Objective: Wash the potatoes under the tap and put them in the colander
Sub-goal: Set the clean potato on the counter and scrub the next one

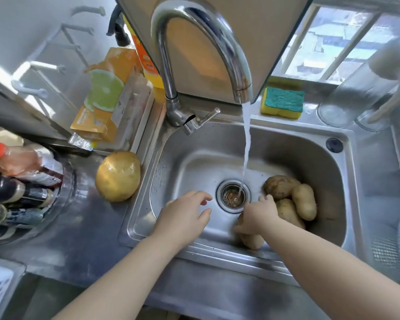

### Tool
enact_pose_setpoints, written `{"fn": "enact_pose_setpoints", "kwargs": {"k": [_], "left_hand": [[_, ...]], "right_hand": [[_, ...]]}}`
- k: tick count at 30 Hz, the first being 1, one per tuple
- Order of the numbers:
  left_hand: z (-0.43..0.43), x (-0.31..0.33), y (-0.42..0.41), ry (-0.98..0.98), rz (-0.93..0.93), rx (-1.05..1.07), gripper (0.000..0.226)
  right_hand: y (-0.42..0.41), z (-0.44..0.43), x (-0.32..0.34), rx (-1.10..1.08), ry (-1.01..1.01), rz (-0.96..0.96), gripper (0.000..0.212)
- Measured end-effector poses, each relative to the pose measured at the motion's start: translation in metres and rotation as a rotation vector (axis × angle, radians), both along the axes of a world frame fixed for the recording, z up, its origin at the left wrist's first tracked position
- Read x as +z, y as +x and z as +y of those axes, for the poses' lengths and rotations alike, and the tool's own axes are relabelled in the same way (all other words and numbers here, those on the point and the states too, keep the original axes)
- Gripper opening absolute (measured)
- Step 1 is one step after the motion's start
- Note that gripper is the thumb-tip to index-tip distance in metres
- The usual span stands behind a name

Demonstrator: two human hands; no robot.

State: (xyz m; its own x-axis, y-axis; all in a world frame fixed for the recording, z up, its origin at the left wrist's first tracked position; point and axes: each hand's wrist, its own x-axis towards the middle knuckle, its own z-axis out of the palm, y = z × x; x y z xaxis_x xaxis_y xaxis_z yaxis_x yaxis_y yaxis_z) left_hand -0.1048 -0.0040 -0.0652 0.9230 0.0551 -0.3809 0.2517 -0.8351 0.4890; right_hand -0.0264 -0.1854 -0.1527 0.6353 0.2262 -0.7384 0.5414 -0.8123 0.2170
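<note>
Down by the near wall of the sink [321, 158], the right hand [259, 213] curls over an oblong potato [252, 239], fingers and thumb wrapped round it. Just beside it, 3 heaped potatoes [296, 199] wait, matte and dirt-brown. The left hand [185, 215] hovers loose-fingered, holding nothing. This looks like the pick-up. Next it needs a lift into the stream [246, 153] and a rub with both hands. Out on the steel counter [86, 227] sits 1 big glossy potato [118, 176]. I can't pick out a colander for certain.
</note>
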Motion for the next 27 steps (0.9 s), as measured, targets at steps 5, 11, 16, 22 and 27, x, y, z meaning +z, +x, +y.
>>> {"fn": "enact_pose_setpoints", "kwargs": {"k": [5, 11, 16, 22, 27], "left_hand": [[0.002, 0.0, 0.005, -0.015, 0.03, 0.03, 0.032], [-0.006, 0.0, 0.013, -0.146, 0.075, 0.116, 0.028], [-0.021, -0.01, 0.026, -0.286, 0.123, 0.253, 0.027], [-0.059, 0.001, 0.047, -0.964, 0.302, 0.616, 0.03], [-0.072, 0.018, 0.065, -1.355, 0.308, 0.793, 0.041]], "right_hand": [[0.003, 0.004, -0.01, -0.028, -0.049, 0.018, 0.053], [0.004, -0.005, -0.002, -0.138, 0.118, 0.013, 0.065], [0.016, -0.013, 0.021, -0.47, 0.422, 0.018, 0.06], [0.029, -0.016, 0.075, -1.1, 1.158, 0.07, 0.057], [0.027, -0.009, 0.107, -1.14, 1.311, 0.011, 0.052]]}}
